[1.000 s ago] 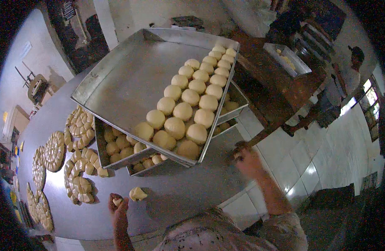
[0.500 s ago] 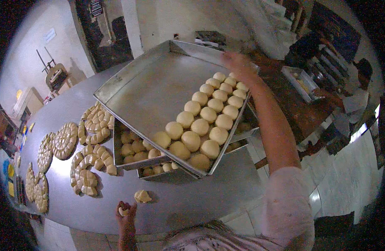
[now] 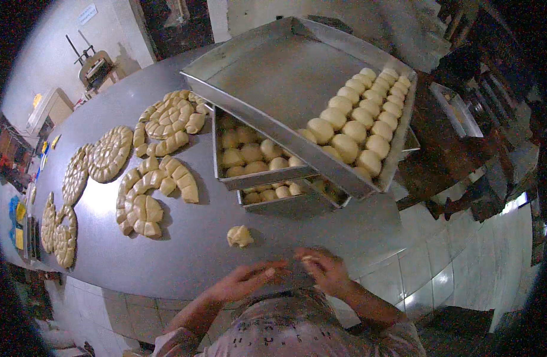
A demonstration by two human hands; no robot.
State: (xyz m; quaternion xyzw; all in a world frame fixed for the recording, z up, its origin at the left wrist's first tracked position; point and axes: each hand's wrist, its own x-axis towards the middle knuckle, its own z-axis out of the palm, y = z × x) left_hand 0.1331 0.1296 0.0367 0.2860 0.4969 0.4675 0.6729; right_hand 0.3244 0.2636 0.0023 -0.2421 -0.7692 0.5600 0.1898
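Observation:
Close to my body, at the table's near edge, my left hand [image 3: 250, 279] has its fingers stretched out, with nothing visible in them. Facing it, my right hand [image 3: 324, 272] is curled, and a pale bit that looks like dough [image 3: 310, 258] shows at its fingers; most of it is hidden. Just beyond both hands lies a lumpy piece of dough [image 3: 240, 236] on the metal table [image 3: 184, 256]. Rows of smooth round dough balls [image 3: 355, 131] fill the right side of a large metal tray [image 3: 250, 113], whose left part is bare.
Beneath that tray, more trays of dough balls [image 3: 250, 153] are stacked crosswise. Coils of cut dough pieces [image 3: 145, 202] lie on the left, with several more coils [image 3: 110, 153] behind. A press-like device [image 3: 95, 70] stands at the back left. A person [image 3: 493, 169] is at the far right.
My right hand has come back from the tray's far right corner to the near table edge. The left hand has moved right, its curled fingers now extended, the dough piece gone from them.

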